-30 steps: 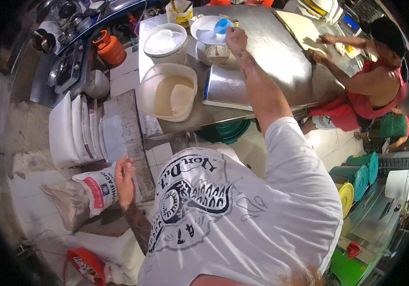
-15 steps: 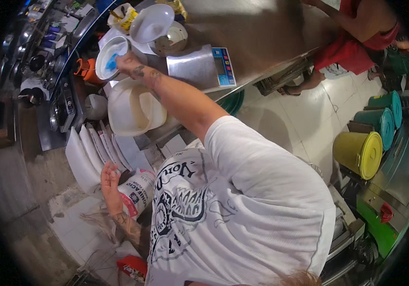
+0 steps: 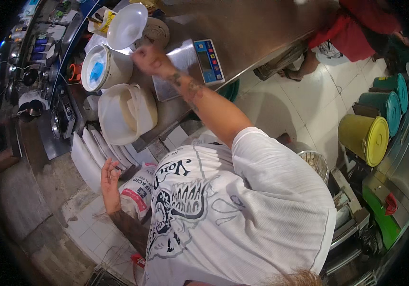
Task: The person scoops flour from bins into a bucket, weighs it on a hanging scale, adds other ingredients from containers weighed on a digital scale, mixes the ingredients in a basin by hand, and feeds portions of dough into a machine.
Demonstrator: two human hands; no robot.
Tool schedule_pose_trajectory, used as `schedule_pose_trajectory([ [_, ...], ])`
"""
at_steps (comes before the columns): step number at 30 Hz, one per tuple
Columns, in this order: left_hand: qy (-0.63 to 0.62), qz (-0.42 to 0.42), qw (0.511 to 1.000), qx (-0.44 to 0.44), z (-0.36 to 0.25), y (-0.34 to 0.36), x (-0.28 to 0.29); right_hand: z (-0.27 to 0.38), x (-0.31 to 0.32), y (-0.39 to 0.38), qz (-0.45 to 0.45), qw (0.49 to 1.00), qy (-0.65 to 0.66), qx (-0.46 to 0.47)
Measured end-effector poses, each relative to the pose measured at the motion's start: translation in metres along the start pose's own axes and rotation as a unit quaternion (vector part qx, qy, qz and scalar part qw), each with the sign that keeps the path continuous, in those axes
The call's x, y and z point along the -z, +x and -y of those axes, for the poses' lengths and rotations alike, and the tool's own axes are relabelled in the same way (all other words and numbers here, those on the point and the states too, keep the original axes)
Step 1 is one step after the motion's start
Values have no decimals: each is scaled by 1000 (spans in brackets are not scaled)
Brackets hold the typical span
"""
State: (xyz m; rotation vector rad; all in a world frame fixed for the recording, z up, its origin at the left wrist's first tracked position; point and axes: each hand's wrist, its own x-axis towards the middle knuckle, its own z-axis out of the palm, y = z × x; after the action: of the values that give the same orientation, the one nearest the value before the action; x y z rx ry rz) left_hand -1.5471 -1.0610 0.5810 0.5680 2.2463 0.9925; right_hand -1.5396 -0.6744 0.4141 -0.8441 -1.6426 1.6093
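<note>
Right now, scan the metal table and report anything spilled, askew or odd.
Nothing stands out: no obvious spill or damage shows on the metal table. The blue scoop lies inside the white bucket, and the leaning look likely comes from the wide lens.

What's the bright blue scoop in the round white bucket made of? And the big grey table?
The bright blue scoop looks like smooth plastic, from its vivid colour. The big grey table seems metal, perhaps steel: its polished top gleams.
</note>
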Motion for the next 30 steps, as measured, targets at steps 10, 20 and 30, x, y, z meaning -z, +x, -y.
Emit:
schedule_pose_trajectory([
  [10,-76,-20,996,47,83,-31,-2,6,37,107,220,936,149,-231],
  [20,-185,-85,974,98,127,-68,-14,-10,2,100,167,909,300,-236],
  [30,-186,-50,979,68,218,-20,20,120,-9,1,138,988,-62,-4],
])
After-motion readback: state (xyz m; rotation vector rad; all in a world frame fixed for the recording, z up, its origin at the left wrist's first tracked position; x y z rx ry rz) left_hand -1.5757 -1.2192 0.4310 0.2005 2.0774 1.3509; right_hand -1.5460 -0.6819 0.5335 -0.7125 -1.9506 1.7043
